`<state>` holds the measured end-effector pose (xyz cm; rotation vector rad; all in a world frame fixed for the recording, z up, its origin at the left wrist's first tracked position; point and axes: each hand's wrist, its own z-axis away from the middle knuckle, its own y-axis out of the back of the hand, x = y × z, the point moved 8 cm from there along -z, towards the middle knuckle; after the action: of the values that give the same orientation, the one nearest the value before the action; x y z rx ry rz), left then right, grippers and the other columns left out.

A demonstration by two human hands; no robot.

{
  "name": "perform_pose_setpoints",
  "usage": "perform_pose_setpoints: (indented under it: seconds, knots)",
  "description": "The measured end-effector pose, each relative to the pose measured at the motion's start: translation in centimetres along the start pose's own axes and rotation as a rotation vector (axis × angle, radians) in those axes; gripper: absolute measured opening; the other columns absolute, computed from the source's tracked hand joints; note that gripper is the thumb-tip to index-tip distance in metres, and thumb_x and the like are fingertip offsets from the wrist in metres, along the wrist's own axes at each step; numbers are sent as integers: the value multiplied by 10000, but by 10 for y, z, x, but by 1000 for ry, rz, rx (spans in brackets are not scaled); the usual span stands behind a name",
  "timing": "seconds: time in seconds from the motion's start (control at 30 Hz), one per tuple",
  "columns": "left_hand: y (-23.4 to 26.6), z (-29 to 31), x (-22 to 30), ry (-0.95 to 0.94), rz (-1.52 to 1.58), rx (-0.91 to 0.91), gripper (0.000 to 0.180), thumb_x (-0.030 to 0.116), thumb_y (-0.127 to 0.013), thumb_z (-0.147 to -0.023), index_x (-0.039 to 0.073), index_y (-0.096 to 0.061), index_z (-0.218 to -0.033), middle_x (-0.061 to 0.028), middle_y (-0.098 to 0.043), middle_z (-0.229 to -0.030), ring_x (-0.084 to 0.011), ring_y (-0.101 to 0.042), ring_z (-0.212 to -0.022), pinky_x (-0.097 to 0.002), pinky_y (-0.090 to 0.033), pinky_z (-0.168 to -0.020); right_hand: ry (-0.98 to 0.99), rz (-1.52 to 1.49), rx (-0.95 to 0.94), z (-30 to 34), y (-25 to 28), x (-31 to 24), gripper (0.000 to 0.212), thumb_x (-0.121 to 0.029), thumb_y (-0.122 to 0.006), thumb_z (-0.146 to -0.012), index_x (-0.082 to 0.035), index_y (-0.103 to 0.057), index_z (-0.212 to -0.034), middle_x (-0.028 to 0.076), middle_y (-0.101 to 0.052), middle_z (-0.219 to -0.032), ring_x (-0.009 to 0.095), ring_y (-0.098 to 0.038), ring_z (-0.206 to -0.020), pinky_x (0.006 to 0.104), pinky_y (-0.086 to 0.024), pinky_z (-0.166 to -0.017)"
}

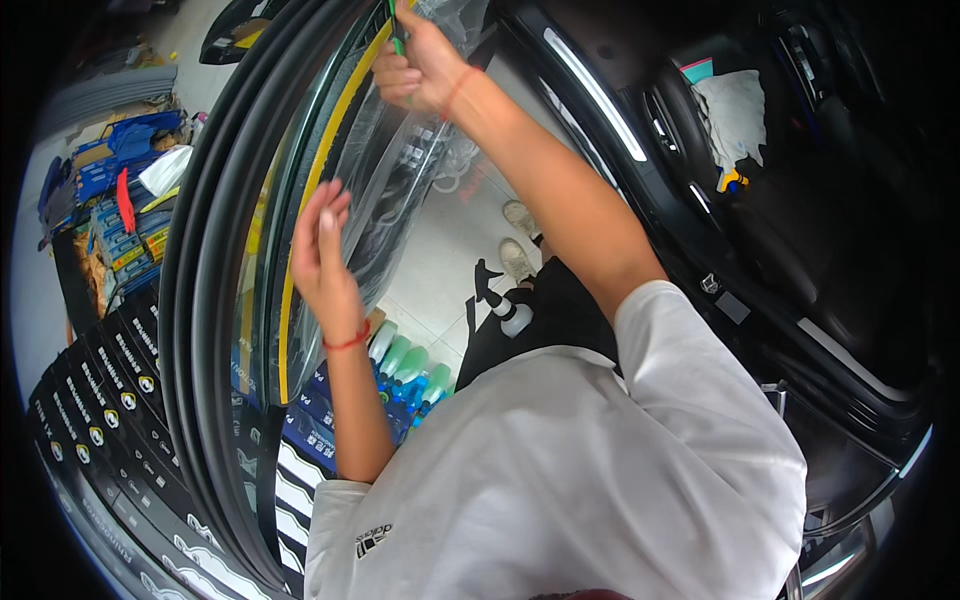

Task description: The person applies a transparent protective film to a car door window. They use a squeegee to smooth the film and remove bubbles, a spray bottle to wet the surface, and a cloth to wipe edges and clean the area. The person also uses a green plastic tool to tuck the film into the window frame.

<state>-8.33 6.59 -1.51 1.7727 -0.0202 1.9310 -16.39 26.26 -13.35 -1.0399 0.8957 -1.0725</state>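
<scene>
My right hand point(432, 62) is closed around a slim green tool point(398, 44) near the top of an open car door point(232, 150). Only part of the tool shows, so its exact kind cannot be made out. Lower down, my left hand point(325, 255) is raised beside the door's window, fingers stretched out and holding nothing. A yellow strip point(287, 345) runs along the curved edge of the glass, close to both hands. Clear plastic sheeting point(385, 175) hangs over the inner side of the door, partly behind my hands.
On my right is the black car body with its door sill point(600, 95); a grey cloth point(735, 110) lies inside. A white spray bottle point(516, 318) with a black trigger hangs at my waist. Several bottles point(408, 362) stand beside my left arm. Colourful packs point(130, 225) are piled beyond the door.
</scene>
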Motion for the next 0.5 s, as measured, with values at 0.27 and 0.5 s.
perform_pose_setpoints:
  seconds: [0.27,0.5]
  knots:
    - [-119,-104,-13,179,637,-374,493,352,-415,-1055,-66,-539,-1285,-193,-640,-1232,-251,-629,-1090,-379,-487,-989,221,661,362,132,-48,37,162,-163,-508,-954,-15,-532,-1013,72,-567,-724,158,-545,-545,313,-411,-462]
    - [-142,-153,20,336,1785,-644,312,140,-433,-1028,-69,-493,-1252,-145,-615,-1154,-222,-600,-1044,-377,-446,-1009,1364,1203,543,109,-119,-1,194,-74,-465,-856,91,-557,-901,320,-614,-923,505,-562,-1028,457,-445,-959]
